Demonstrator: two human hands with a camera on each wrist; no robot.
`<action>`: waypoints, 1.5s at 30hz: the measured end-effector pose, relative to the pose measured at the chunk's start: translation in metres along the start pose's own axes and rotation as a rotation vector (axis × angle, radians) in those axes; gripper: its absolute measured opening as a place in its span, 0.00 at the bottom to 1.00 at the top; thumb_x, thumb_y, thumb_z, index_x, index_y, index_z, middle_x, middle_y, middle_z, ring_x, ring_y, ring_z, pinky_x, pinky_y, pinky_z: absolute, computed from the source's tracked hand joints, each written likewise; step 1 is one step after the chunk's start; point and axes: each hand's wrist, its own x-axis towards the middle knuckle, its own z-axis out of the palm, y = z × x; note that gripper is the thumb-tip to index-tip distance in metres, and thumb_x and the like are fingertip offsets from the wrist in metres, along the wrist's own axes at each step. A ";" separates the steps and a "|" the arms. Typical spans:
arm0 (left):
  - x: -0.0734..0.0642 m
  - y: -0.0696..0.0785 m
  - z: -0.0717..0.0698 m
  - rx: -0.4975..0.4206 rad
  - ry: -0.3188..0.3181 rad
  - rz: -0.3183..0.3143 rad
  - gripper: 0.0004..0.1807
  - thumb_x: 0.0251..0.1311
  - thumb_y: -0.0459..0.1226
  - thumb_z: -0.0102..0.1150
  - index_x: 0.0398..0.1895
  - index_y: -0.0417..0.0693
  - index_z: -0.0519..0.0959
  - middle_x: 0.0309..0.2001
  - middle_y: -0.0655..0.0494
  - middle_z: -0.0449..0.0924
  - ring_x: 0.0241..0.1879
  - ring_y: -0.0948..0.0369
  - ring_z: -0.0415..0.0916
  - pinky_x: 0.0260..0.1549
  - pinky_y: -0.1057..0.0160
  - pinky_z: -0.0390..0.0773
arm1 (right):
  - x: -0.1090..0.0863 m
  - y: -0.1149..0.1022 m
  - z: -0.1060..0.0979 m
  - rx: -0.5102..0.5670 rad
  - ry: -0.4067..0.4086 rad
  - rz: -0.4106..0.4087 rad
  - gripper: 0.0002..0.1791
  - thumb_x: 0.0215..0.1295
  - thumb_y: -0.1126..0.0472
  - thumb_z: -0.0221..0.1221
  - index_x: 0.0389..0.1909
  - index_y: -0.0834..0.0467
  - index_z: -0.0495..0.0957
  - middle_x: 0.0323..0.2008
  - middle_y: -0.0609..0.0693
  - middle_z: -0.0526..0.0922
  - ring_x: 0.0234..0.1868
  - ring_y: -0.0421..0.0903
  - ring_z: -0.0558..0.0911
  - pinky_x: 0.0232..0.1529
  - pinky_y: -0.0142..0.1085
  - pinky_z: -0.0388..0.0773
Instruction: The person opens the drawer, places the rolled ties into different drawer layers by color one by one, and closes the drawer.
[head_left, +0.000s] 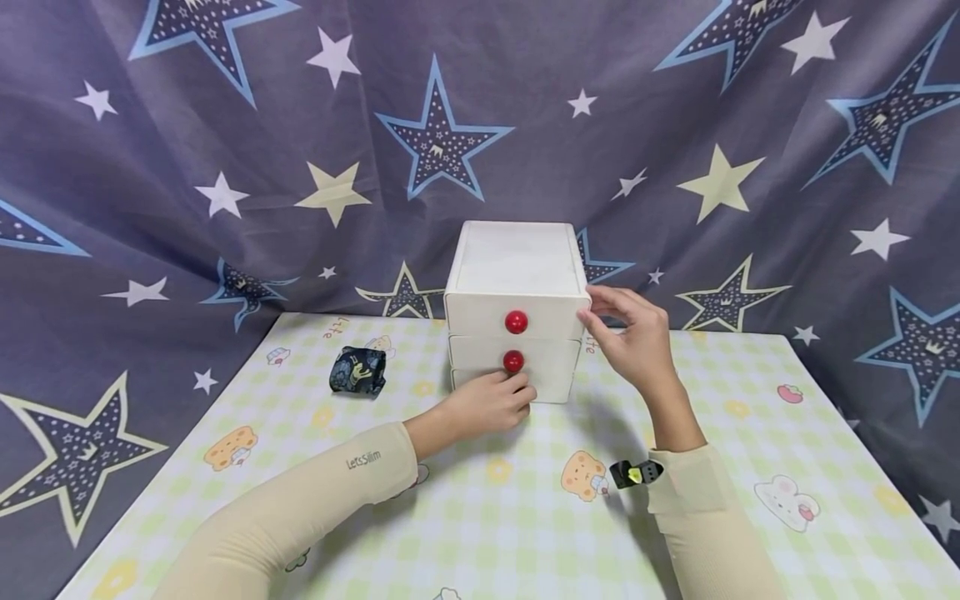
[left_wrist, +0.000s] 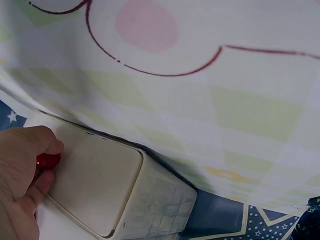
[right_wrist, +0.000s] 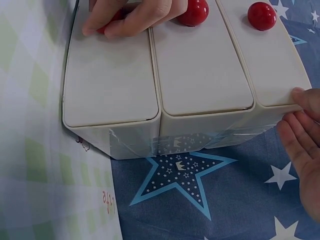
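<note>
- White drawer unit (head_left: pixel 517 258) stands upright at the far side of the table (head_left: pixel 487 533), roughly mid-width.
- Left hand (head_left: pixel 491 404): thumb and fingers clamped on the red bottom knob (left_wrist: pixel 48 161).
- Right hand (head_left: pixel 633 333): thumb and fingers apart, braced on the unit's near top right corner.
- Status: top drawer (head_left: pixel 476 315), middle drawer (head_left: pixel 476 352) and bottom drawer (right_wrist: pixel 112 85) all look flush in their slots, none pulled out.
- My read: steadying and gripping are done. If it's a pull, full travel is left; if a push-in, it's finished. Can't tell which from this.
- Dark patterned bundle (head_left: pixel 358 371) lies left of the unit, untouched.
</note>
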 end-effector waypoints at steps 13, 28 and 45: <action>0.001 0.001 0.002 0.037 0.027 -0.007 0.09 0.71 0.37 0.57 0.38 0.61 0.86 0.43 0.58 0.74 0.44 0.57 0.70 0.32 0.68 0.73 | 0.000 0.000 0.000 0.000 -0.002 0.006 0.19 0.59 0.70 0.72 0.52 0.65 0.85 0.41 0.56 0.88 0.39 0.52 0.89 0.47 0.23 0.81; 0.001 0.004 0.000 0.054 0.081 -0.005 0.11 0.71 0.37 0.55 0.36 0.61 0.86 0.42 0.58 0.73 0.44 0.57 0.71 0.35 0.68 0.75 | 0.000 -0.003 0.000 -0.007 0.003 0.003 0.19 0.59 0.70 0.72 0.52 0.65 0.85 0.41 0.57 0.88 0.38 0.53 0.89 0.47 0.23 0.81; -0.002 0.010 -0.015 0.029 0.031 0.034 0.12 0.71 0.33 0.56 0.36 0.60 0.86 0.42 0.58 0.73 0.46 0.57 0.72 0.44 0.65 0.80 | 0.000 -0.003 0.000 -0.005 0.004 0.009 0.19 0.59 0.71 0.72 0.52 0.65 0.85 0.41 0.57 0.88 0.38 0.52 0.89 0.47 0.24 0.81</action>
